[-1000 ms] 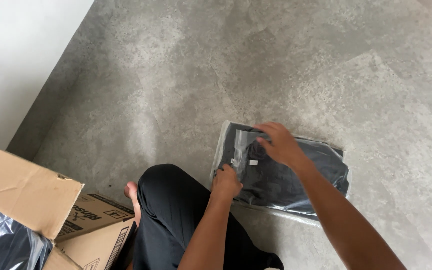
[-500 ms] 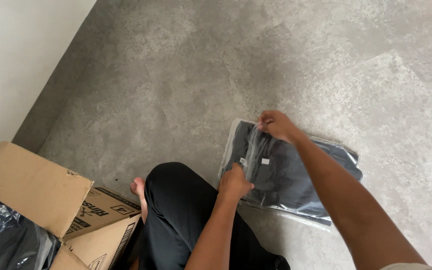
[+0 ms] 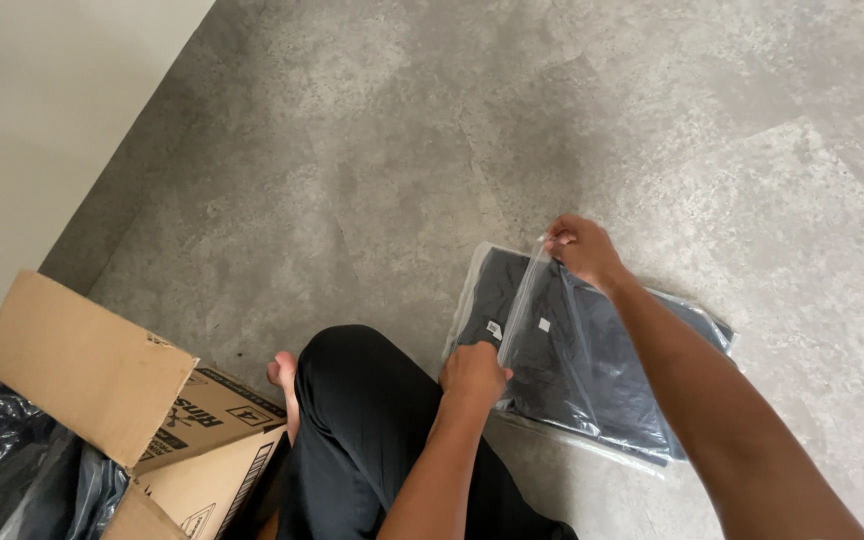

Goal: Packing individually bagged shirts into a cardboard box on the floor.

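open cardboard box point(image 3: 102, 385) left | knee point(image 3: 352, 370) beside bagged garment point(image 3: 592, 360) | grey floor point(image 3: 402, 150)

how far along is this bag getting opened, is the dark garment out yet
Done: the clear plastic bag lies on the grey floor, out of the cardboard box. In hand: the right hand lifts the bag's flap at the far edge, while the left hand pins the near edge. Left: the dark folded garment is fully inside the bag. More plastic-wrapped dark bundles sit in the box.
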